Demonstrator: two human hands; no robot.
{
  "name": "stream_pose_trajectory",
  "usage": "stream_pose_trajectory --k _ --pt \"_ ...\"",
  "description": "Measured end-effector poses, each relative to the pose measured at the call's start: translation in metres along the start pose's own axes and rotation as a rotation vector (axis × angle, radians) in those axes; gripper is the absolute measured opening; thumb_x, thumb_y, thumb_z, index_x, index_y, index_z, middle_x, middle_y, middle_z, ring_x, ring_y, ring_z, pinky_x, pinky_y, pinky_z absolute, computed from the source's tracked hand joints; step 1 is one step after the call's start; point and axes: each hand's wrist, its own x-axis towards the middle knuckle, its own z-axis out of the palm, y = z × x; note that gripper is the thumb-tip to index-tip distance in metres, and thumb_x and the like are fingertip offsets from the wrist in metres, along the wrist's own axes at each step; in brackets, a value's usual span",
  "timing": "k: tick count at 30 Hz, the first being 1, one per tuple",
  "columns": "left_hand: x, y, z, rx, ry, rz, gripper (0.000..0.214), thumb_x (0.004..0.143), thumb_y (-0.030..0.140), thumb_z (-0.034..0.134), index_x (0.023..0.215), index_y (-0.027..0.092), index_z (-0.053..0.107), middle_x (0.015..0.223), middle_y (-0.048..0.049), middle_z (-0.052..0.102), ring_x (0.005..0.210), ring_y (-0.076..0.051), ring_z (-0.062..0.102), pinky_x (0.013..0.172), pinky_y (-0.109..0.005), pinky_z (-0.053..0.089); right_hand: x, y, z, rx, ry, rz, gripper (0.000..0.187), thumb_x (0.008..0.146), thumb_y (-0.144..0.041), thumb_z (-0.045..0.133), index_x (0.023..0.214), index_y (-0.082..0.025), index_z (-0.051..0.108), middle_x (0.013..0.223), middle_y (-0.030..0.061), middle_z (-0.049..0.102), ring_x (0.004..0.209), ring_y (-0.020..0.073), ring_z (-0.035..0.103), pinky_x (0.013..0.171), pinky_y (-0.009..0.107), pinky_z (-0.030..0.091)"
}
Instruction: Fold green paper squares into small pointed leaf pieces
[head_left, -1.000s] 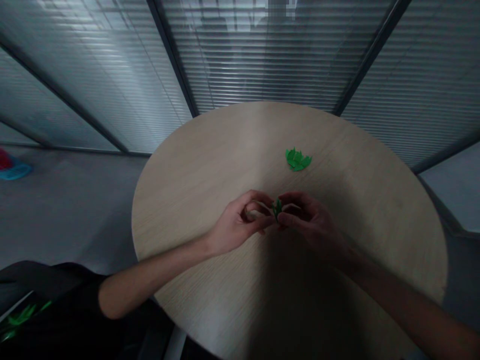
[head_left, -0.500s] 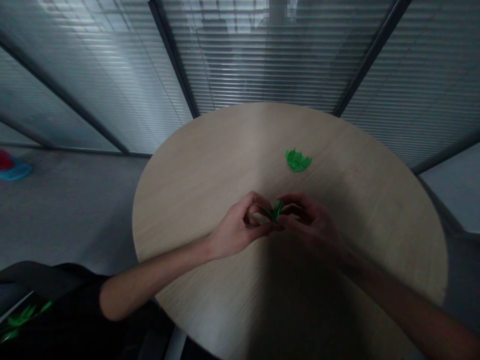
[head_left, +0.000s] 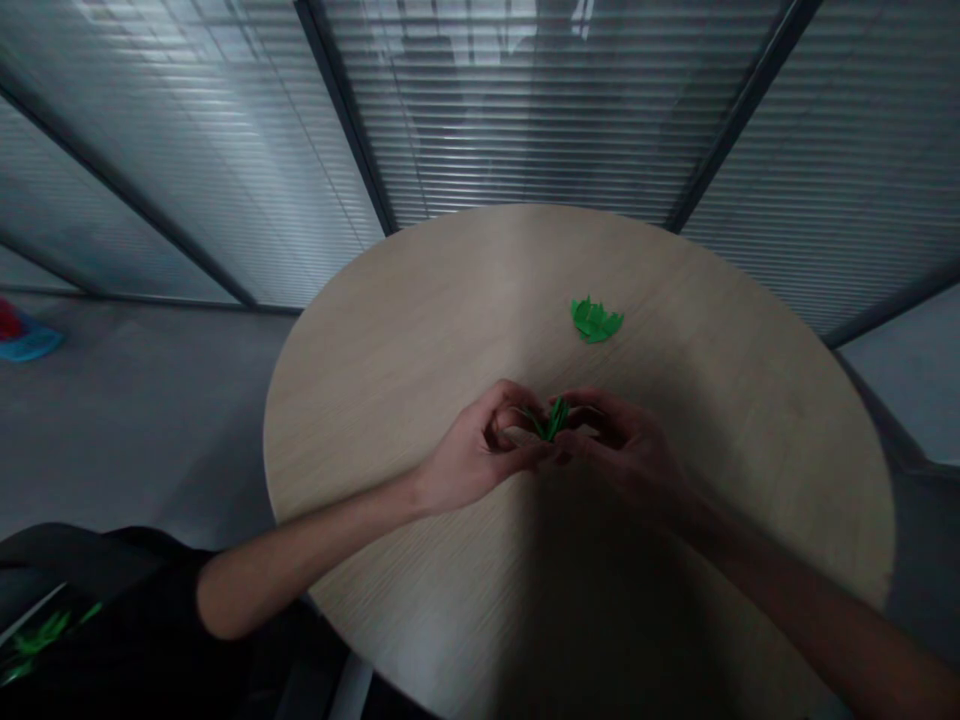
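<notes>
Over the middle of a round wooden table point(head_left: 420, 310), my left hand point(head_left: 469, 455) and my right hand point(head_left: 634, 450) meet fingertip to fingertip. Both pinch a small green folded-paper piece point(head_left: 553, 418) whose pointed tips stick up between the fingers. Each hand's fingers are curled and closed on it. Farther back and a little to the right, a small pile of green folded-paper pieces point(head_left: 595, 320) lies on the table, apart from both hands.
Glass walls with horizontal blinds point(head_left: 525, 110) and dark frames stand behind the table. Grey floor lies to the left, with a red and blue object point(head_left: 22, 335) at the far left edge. Green shapes point(head_left: 37, 635) show at the bottom left by my dark sleeve.
The hands have stayed in place. The green piece between my fingers has tilted and spread a little, showing more pointed tips than a second ago.
</notes>
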Motion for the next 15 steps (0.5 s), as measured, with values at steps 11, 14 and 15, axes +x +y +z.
stream_pose_trajectory --k 11,14,15 --pt "0.0028 0.0016 -0.0022 -0.154 -0.044 -0.043 0.031 0.089 0.018 0.076 0.114 0.016 0.057 0.086 0.0026 0.064 0.072 -0.01 0.067 0.069 -0.026 0.066 -0.002 -0.0038 0.0041 0.028 0.037 -0.01 0.032 0.08 -0.027 0.084 0.108 -0.022 0.068 0.094 0.0022 0.072 0.074 0.0133 0.068 0.059 0.024 0.063" --pt "0.0047 0.002 -0.005 -0.217 -0.086 -0.089 0.035 0.091 0.017 0.075 0.122 0.018 0.057 0.09 0.001 0.066 0.074 -0.012 0.07 0.07 -0.029 0.066 -0.003 -0.0041 0.0042 0.038 0.021 -0.001 0.034 0.082 -0.027 0.084 0.112 -0.023 0.068 0.092 0.001 0.07 0.069 0.0118 0.067 0.058 0.024 0.062" --pt "0.0051 0.0019 -0.006 -0.236 -0.099 -0.102 0.037 0.092 0.018 0.074 0.124 0.019 0.056 0.093 -0.0002 0.068 0.077 -0.014 0.071 0.071 -0.03 0.066 -0.0033 -0.0045 0.0038 0.038 0.01 0.005 0.036 0.081 -0.027 0.084 0.113 -0.023 0.068 0.091 0.0008 0.07 0.069 0.0117 0.067 0.059 0.023 0.061"
